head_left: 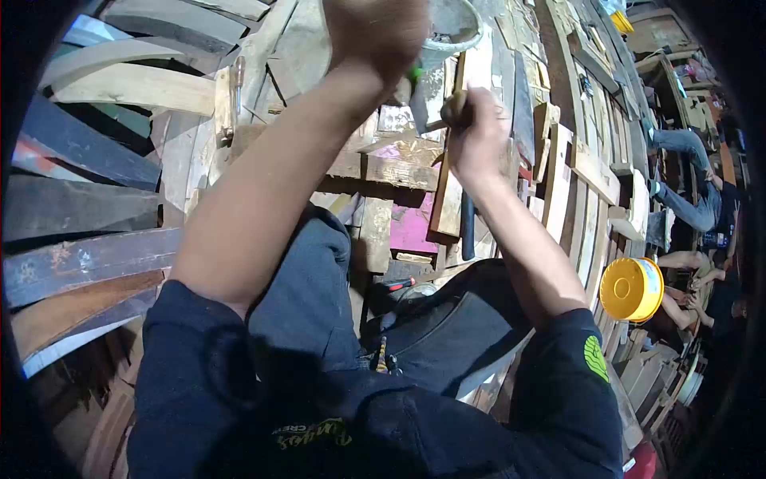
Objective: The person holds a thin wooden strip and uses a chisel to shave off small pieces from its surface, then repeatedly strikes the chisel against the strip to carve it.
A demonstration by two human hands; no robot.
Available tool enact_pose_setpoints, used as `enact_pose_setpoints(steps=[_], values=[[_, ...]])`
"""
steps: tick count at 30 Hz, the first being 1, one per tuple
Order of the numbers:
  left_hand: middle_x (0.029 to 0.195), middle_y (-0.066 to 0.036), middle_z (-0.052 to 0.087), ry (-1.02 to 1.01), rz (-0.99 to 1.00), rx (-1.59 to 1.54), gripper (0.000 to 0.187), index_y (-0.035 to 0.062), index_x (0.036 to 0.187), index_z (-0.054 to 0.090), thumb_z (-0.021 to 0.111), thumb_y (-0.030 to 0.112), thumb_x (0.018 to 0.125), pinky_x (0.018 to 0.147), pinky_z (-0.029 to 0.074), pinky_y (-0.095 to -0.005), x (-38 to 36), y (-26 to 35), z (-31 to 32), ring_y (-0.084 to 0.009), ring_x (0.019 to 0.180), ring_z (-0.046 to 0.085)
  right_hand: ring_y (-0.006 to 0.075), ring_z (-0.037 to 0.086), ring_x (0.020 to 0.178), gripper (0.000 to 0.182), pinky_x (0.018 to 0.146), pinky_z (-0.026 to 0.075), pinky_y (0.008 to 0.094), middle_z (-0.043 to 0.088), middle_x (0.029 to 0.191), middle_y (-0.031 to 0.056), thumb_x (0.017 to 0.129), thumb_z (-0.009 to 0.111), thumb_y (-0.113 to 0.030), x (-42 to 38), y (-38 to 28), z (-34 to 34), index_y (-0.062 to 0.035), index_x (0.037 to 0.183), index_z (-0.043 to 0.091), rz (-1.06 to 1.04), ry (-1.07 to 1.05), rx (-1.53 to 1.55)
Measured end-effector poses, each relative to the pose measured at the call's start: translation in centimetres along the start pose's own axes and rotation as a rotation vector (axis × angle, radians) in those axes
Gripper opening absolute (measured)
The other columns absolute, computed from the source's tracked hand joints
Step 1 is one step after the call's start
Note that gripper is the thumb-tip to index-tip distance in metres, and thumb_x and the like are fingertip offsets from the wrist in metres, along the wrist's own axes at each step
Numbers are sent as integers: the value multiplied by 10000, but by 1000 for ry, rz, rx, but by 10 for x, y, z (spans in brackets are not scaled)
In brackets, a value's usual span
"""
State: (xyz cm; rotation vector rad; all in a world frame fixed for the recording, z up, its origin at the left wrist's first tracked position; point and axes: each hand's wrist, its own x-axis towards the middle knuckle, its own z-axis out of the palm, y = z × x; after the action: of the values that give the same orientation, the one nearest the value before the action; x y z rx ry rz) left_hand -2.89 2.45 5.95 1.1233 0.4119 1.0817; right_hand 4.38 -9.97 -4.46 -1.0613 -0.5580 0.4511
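Note:
My right hand (pixel 479 132) is closed round the brown wooden handle (pixel 455 109) of a tool. Beside that handle is a flat grey metal blade (pixel 424 100), over the boards. My left hand (pixel 375 36) is raised at the top of the view, smeared by motion, its fingers hidden. Below the hands lie a worn wooden block (pixel 399 171) with wood chips around it and a pink sheet (pixel 412 227). A narrow wooden batten (pixel 447 199) runs down under my right wrist, with a dark rod (pixel 468 229) alongside.
A grey bucket (pixel 452 49) stands behind my left hand. A red-and-black handled tool (pixel 399 284) lies between my legs. Curved planks (pixel 136 84) are stacked at left. To the right stands a yellow bucket (pixel 630 289), and other people (pixel 690 152) sit beyond.

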Motion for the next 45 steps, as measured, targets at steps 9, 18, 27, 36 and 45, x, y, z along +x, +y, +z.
enact_pose_setpoints(steps=[9, 18, 27, 36, 45], values=[[528, 36, 424, 121, 32, -239, 250, 143, 625, 439, 587, 130, 827, 398, 334, -232, 10, 25, -2, -82, 408, 398, 32, 356, 504, 356, 481, 258, 234, 457, 541, -57, 876, 588, -148, -1, 1, -3, -55, 545, 498, 46, -74, -25], [534, 30, 422, 35, 169, -246, 222, 136, 636, 443, 554, 116, 827, 400, 340, -231, 5, 35, -6, -77, 428, 399, 42, 351, 482, 362, 464, 251, 244, 445, 519, -48, 871, 583, -156, -3, 1, -2, -56, 534, 496, 15, -38, -69], [519, 34, 407, 49, 25, -166, 210, 111, 642, 474, 580, 139, 822, 389, 326, -240, 4, 16, -4, -93, 419, 402, 104, 334, 452, 341, 488, 307, 275, 377, 512, -15, 878, 562, -126, 1, 0, -3, -106, 561, 439, 42, 15, -100], [515, 30, 413, 54, -25, -57, 254, 125, 601, 450, 585, 131, 816, 398, 329, -252, -5, 17, 12, -91, 423, 403, 24, 348, 501, 331, 466, 243, 242, 444, 538, -74, 861, 587, -114, 2, 5, -4, -41, 544, 533, 16, 104, -91], [530, 49, 418, 7, 47, -12, 237, 149, 623, 453, 577, 118, 822, 423, 343, -253, -6, 8, 11, -71, 441, 401, 93, 350, 471, 360, 476, 262, 271, 393, 524, -19, 882, 574, -159, -4, 8, -5, -108, 551, 441, 21, 38, -140]])
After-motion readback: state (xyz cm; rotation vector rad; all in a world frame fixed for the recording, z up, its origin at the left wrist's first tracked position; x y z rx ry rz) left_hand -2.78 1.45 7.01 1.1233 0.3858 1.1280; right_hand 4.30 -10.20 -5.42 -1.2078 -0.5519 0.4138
